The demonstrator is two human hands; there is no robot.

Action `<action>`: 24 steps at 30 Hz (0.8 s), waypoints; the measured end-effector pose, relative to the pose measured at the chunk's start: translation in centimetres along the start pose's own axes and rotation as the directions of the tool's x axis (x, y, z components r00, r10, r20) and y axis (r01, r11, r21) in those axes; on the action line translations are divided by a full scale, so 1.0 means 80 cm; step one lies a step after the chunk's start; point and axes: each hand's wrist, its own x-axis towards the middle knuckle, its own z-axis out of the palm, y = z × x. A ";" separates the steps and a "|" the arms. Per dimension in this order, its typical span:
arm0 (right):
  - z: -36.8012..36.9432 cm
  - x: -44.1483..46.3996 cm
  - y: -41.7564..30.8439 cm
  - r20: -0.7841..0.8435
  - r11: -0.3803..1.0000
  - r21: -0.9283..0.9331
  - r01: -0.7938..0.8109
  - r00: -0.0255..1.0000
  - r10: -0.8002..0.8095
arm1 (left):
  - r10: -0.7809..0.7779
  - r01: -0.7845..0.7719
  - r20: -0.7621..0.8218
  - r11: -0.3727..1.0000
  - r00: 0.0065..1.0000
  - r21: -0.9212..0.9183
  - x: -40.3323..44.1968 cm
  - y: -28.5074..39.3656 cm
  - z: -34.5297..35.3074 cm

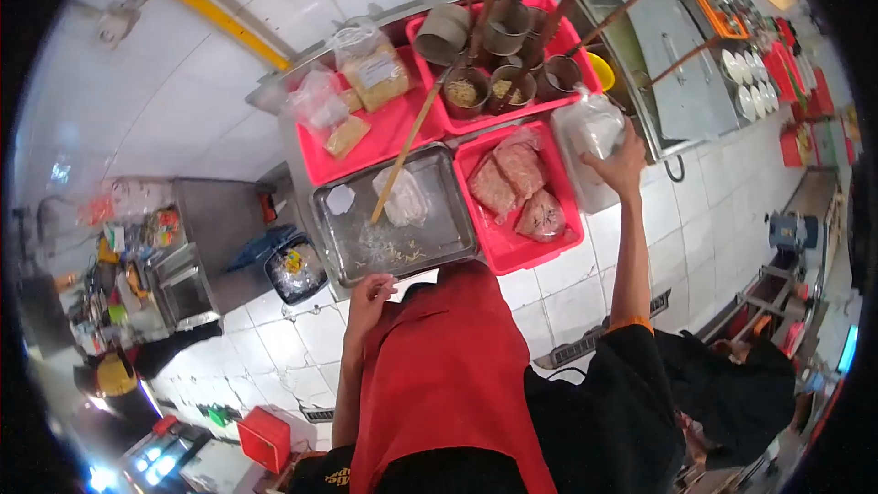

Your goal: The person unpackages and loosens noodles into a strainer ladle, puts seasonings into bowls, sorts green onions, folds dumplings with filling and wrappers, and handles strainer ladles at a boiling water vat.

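Note:
My right hand [620,163] is stretched out to the right, thumb and fingers spread around a clear plastic bag [596,128] with whitish contents. The bag lies on a pale container [585,185]. Close to my body, my left hand [369,300] hovers by the near edge of a metal tray [331,240], fingers loosely bent and nothing visible in them. On that tray are a white plastic bag [402,198], a small white piece of paper [340,199] and scattered pale shreds. A long wooden stick [402,157] slants down onto the tray.
A pink crate [576,240] holds bagged minced meat [519,174]. Behind it, another pink crate [439,114] holds several metal cups [465,91] with long handles jutting upward. Bagged dry food [377,75] sits in a pink tray [315,160]. A bin [294,270] stands at left; another person [732,384] is at lower right.

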 end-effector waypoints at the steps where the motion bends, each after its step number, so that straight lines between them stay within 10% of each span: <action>1: 0.002 -0.008 -0.001 -0.030 0.994 0.113 -0.007 0.999 0.010 | -0.009 0.009 -0.014 1.000 1.000 0.007 -0.007 -0.002 0.004; 4: 0.020 -0.020 0.006 -0.036 0.884 0.456 0.100 0.995 -0.094 | -0.006 0.003 -0.075 0.999 0.997 -0.034 -0.032 -0.008 0.012; 6: 0.003 -0.056 -0.023 0.212 0.656 0.741 -0.143 0.977 -0.027 | 0.034 -0.035 -0.116 0.999 0.993 -0.005 -0.049 -0.022 0.018; 12: 0.029 -0.146 -0.096 0.448 0.213 0.894 -0.394 0.767 -0.459 | 0.225 -0.251 -0.216 0.962 0.950 -0.103 -0.082 -0.008 0.094; 14: 0.058 -0.174 -0.117 0.296 0.412 0.910 -0.045 0.767 -0.569 | 0.341 -0.364 -0.126 0.884 0.931 -0.294 -0.068 0.030 0.137; 16: 0.074 -0.196 -0.152 0.043 0.232 0.953 0.196 0.667 -0.743 | 0.426 -0.457 -0.171 0.855 0.889 -0.246 -0.056 0.082 0.178; 24: 0.076 -0.194 -0.164 0.027 0.329 0.723 0.607 0.451 -0.892 | 0.394 -0.490 -0.659 0.871 0.640 0.045 0.054 0.078 0.198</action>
